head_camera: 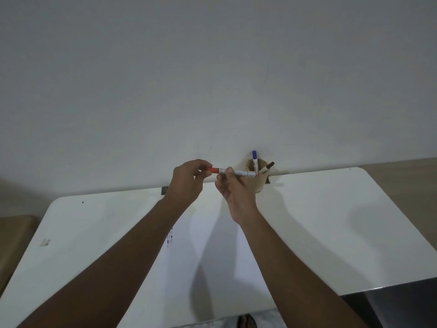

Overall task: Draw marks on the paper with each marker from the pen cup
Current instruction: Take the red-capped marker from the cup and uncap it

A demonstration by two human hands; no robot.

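A red-capped marker (238, 173) lies level in the air above the table's far edge. My left hand (188, 183) pinches its red cap (212, 170). My right hand (233, 191) grips the white barrel. Just behind my right hand stands the brown pen cup (259, 184), holding a blue-capped marker (255, 158) and a black-capped marker (268, 167). The white paper (212, 245) lies on the table between my forearms, with small dark marks (169, 237) near its left edge.
The white table (331, 221) stands against a plain wall (212, 79). A small scrap (45, 242) sits at the table's left. A dark surface (402, 301) lies at the lower right. A sandalled foot (247, 321) shows below the table's front edge.
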